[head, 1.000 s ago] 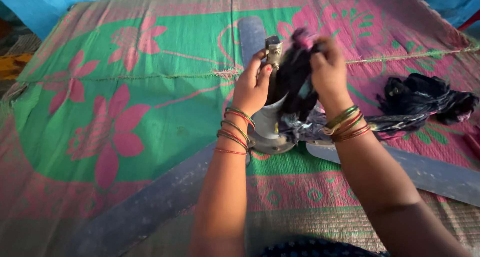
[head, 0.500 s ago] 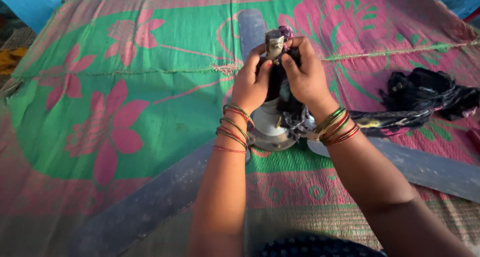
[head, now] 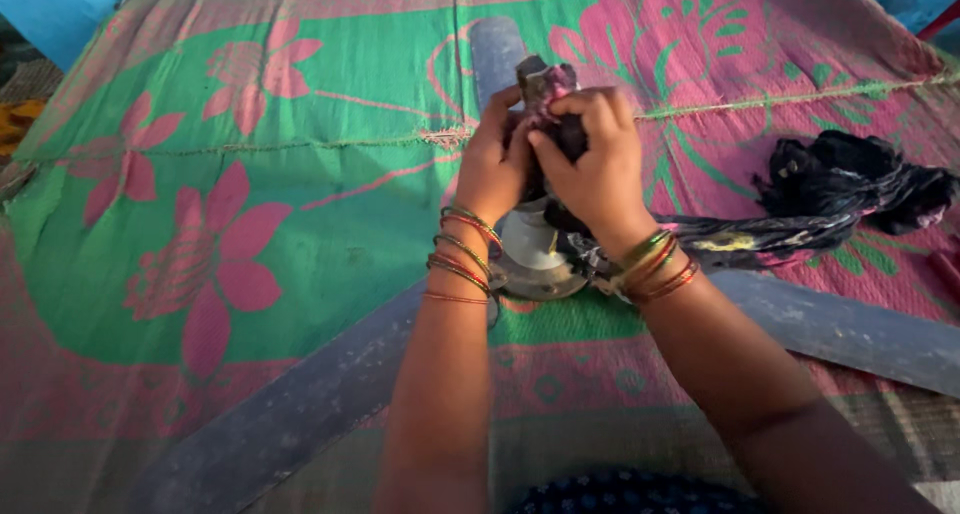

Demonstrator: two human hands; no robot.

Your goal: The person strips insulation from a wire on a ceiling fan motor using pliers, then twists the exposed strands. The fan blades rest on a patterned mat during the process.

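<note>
Both hands meet over the middle of a ceiling fan [head: 540,264] that lies on a floral mat [head: 250,174]. The left hand [head: 492,169] is clenched around the fan's upright stem [head: 535,79], fingers wrapped at its 9 o'clock side. The right hand [head: 598,164] is clenched on a dark rag [head: 555,124], pressing it against the same stem from 3 o'clock. The two hands touch, so neither is nearer; the stem stands between the palms.

The stem's long axis rises from the round motor hub [head: 535,249] toward the camera and leans slightly toward 12 o'clock; its top pokes out just above the fingers. The hub sits directly below the wrists, at 6 o'clock from the grip.

Three blades spread flat from the hub: one [head: 290,414] runs out toward 8 o'clock, one [head: 850,329] toward 4 o'clock, and one [head: 497,54] toward 12 o'clock, mostly hidden behind the hands.

The rag trails from the right wrist toward 3 o'clock, ending in a bunched black heap [head: 850,179] well apart from the hub. Bangles [head: 460,259] circle both wrists.
</note>
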